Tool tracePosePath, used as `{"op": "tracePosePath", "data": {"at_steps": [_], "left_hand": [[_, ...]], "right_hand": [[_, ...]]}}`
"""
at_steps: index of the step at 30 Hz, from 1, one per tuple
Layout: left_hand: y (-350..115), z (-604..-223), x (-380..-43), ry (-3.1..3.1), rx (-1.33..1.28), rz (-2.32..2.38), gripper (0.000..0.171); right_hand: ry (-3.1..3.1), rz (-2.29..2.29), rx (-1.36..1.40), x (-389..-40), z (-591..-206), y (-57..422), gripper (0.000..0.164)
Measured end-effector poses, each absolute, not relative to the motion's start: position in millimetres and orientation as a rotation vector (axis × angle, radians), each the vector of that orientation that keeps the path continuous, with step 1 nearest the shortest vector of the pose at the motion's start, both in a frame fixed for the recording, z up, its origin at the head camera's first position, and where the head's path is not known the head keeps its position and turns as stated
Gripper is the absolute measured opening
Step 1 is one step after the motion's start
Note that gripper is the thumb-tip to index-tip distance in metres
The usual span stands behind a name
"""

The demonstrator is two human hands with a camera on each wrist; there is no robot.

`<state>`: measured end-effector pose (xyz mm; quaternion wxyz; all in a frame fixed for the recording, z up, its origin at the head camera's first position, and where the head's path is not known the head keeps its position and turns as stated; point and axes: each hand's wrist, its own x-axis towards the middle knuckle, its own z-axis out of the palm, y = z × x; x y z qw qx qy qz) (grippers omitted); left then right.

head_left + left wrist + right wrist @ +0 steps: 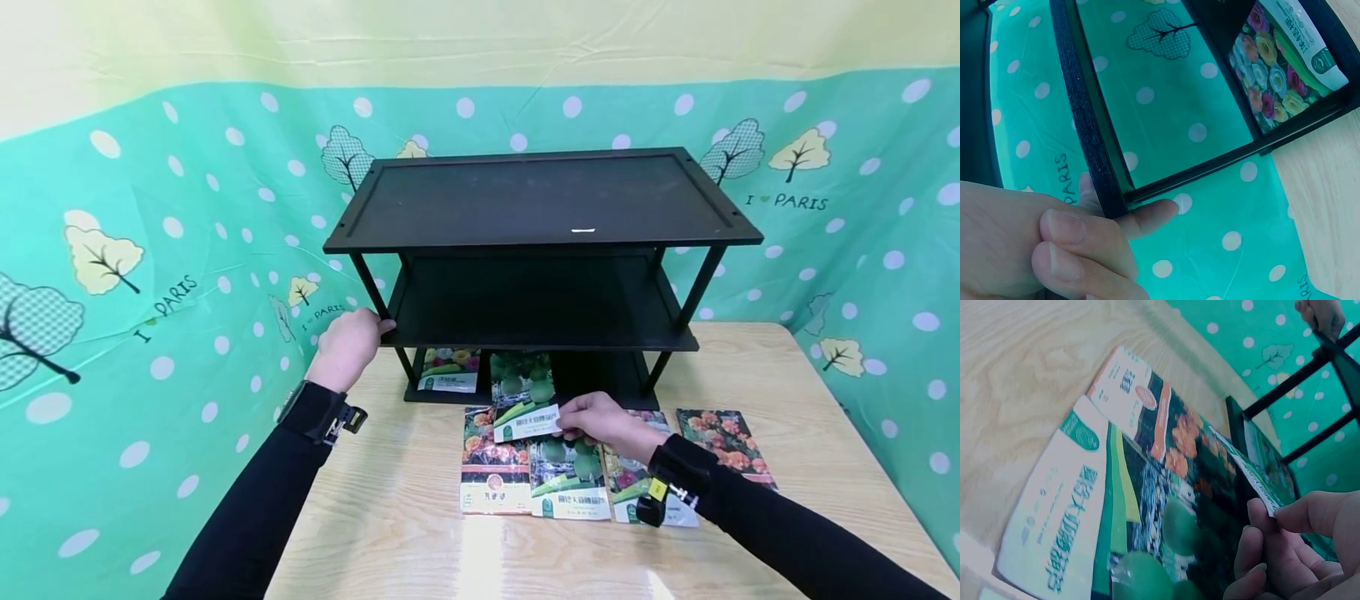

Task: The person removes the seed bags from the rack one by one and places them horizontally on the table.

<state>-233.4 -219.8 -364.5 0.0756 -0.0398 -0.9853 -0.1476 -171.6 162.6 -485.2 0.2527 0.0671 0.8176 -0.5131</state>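
A black three-tier shelf rack (540, 300) stands at the back of the table. My left hand (348, 348) grips its middle shelf at the front left corner; in the left wrist view a finger (1150, 215) shows at that corner. My right hand (611, 427) pinches a seed packet (522, 387) with green round fruit by its white end, thumb against fingers. The packet's far end reaches in over the bottom shelf. Another seed packet (450, 367), printed with colourful flowers, lies on the bottom shelf at the left.
On the table before the rack lie an orange-flower packet (495, 467), a green-fruit packet (570, 483) and a flower packet (626, 479) partly under my right arm. Farther right is another orange-flower packet (727, 442). A patterned green curtain (187, 375) surrounds the table.
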Motion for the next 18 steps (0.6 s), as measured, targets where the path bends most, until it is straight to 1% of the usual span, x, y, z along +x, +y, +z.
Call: {"op": "tracePosePath", "data": {"at_steps": [4, 8, 12, 18], "left_hand": [[-219.9, -364.5, -232.7, -2.944, -0.136, -0.425, 0.047], [-219.6, -364.6, -233.7, -2.95, -0.131, -0.42, 0.047], [-219.7, -364.4, -234.5, -2.961, -0.121, -0.427, 0.046], [-220.6, -365.1, -234.3, -2.953, -0.129, -0.428, 0.047]], "right_hand": [[2.166, -1.424, 0.148, -161.4, -485.6, 153.3, 0.018], [2.061, -1.454, 0.041, -144.5, -490.7, 142.1, 0.019], [1.976, -1.443, -0.057, -127.8, -494.8, 130.0, 0.015], [1.913, -1.474, -0.081, -112.3, -499.3, 113.1, 0.012]]}}
